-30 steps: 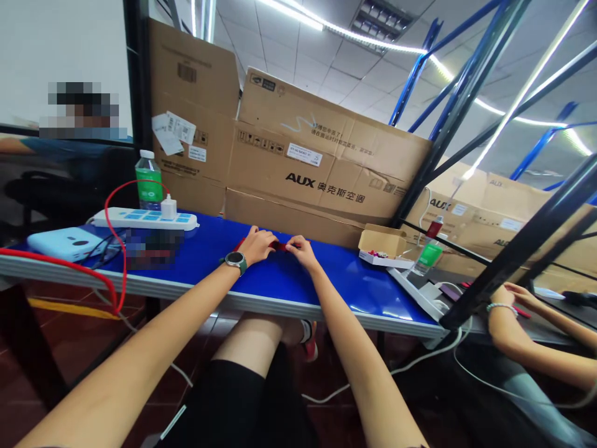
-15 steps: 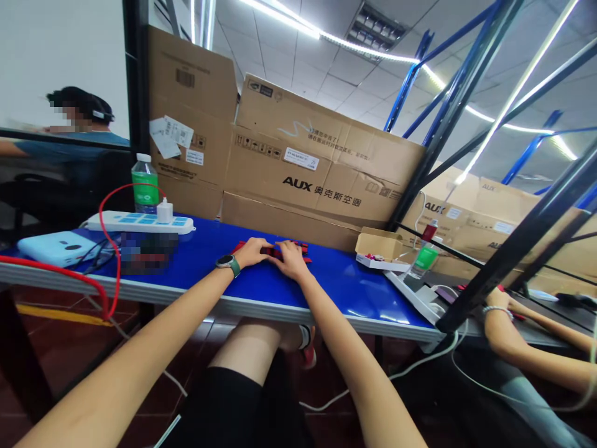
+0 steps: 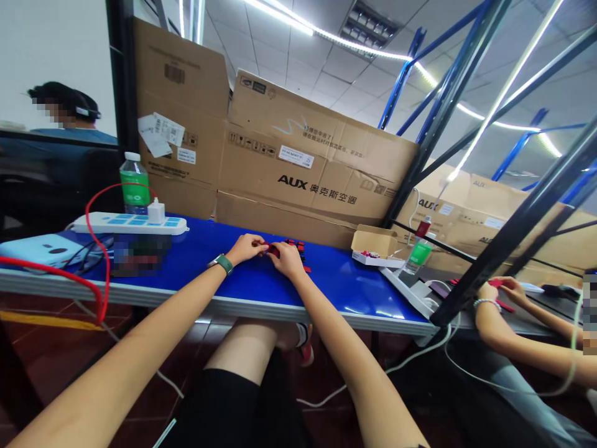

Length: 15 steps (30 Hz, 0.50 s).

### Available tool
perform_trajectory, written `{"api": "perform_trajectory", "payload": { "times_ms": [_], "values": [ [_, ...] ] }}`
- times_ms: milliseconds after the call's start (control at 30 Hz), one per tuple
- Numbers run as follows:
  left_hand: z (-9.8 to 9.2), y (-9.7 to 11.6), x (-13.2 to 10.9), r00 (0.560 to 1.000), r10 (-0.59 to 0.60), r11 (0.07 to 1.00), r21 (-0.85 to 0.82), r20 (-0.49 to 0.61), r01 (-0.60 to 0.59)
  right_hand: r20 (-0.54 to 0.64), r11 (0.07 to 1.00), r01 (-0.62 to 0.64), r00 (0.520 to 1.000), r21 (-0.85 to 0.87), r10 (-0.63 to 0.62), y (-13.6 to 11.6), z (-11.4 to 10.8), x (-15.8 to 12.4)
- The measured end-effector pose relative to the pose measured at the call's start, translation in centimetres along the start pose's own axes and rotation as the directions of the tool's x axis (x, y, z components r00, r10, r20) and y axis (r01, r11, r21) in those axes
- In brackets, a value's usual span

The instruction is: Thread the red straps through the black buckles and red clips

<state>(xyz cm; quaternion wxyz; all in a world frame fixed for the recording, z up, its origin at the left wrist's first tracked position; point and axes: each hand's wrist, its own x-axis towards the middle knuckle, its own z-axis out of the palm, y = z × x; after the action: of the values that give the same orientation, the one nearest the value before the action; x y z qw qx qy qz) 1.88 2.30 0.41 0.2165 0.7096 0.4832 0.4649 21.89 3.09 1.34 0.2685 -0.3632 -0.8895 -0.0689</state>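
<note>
My left hand (image 3: 246, 246), with a green-strapped watch (image 3: 222, 263) on its wrist, and my right hand (image 3: 287, 259) meet over the blue table (image 3: 261, 286). Both are closed, pinching a small red and black piece (image 3: 273, 250) between them. Several more small red and black pieces (image 3: 297, 246) lie just beyond my right hand, near the foot of the cardboard boxes.
A white power strip (image 3: 125, 223), a green-labelled bottle (image 3: 134, 185), a red cable (image 3: 96, 249) and a pale blue device (image 3: 44, 249) sit at left. A small open carton (image 3: 375, 244) lies at right. AUX boxes (image 3: 308, 174) wall the back. Another person's hands (image 3: 501, 289) work at right.
My hands have drawn closer together and slid slightly left, still pinching the red piece. The view has drifted right, and the loose pieces now show beyond my right hand.
</note>
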Motion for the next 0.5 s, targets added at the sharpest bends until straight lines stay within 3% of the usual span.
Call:
{"api": "perform_trajectory", "payload": {
  "times_ms": [100, 167, 300, 433, 500],
  "values": [
    [-0.6, 0.2, 0.1, 0.988, -0.057, 0.996, 0.056, -0.146, 0.066, 0.001, 0.997, -0.066, 0.998, -0.025, 0.066, 0.2, 0.0, 0.2],
    [-1.1, 0.3, 0.2, 0.955, -0.103, 0.991, 0.054, -0.277, 0.123, 0.006, 0.995, -0.095, 0.995, -0.014, 0.095, 0.7, 0.0, 0.2],
    [-2.0, -0.4, 0.5, 0.813, -0.272, 0.962, -0.128, -0.515, 0.241, 0.024, 0.994, -0.107, 0.994, 0.023, 0.106, 1.9, 0.2, 0.2],
    [-2.4, -1.1, 0.8, 0.679, -0.339, 0.929, -0.346, -0.651, 0.132, 0.021, 0.991, -0.126, 0.992, 0.034, 0.126, 2.4, 0.3, 0.1],
    [-2.7, -1.2, 0.9, 0.615, -0.391, 0.877, -0.480, -0.684, 0.023, 0.017, 0.975, -0.221, 0.975, 0.007, 0.221, 2.5, 0.0, -0.1]
  ]
}}
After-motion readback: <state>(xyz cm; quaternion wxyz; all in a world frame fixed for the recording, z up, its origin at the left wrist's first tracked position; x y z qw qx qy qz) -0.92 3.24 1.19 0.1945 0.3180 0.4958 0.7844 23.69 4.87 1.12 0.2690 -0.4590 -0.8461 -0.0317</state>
